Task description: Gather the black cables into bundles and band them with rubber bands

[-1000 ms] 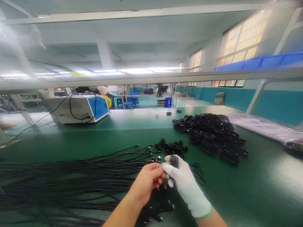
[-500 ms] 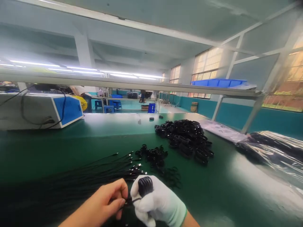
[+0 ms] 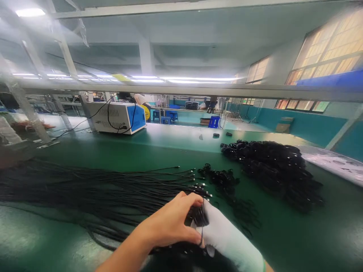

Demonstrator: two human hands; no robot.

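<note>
Coiled black cable (image 3: 200,216), one, toward the near edge of the table (image 3: 300,238): on my feed, gloved right hand (image 3: 227,232) curled round it, presumably keeping turns bunched; bare left hand (image 3: 171,221) half open, spread at a thin dark strand (image 3: 202,235).

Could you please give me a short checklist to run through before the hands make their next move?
1. Coil held in the gloved right hand: ok.
2. Bare left hand at the coil: ok; firmness of grip, cannot tell.
3. Coil's plug ends in sight: cannot tell, fingers hide part.
4. Loose cables apart from the large coil pile: ok.
5. Table below the hands uncluttered: not ok, black cable ends lie there.
</note>
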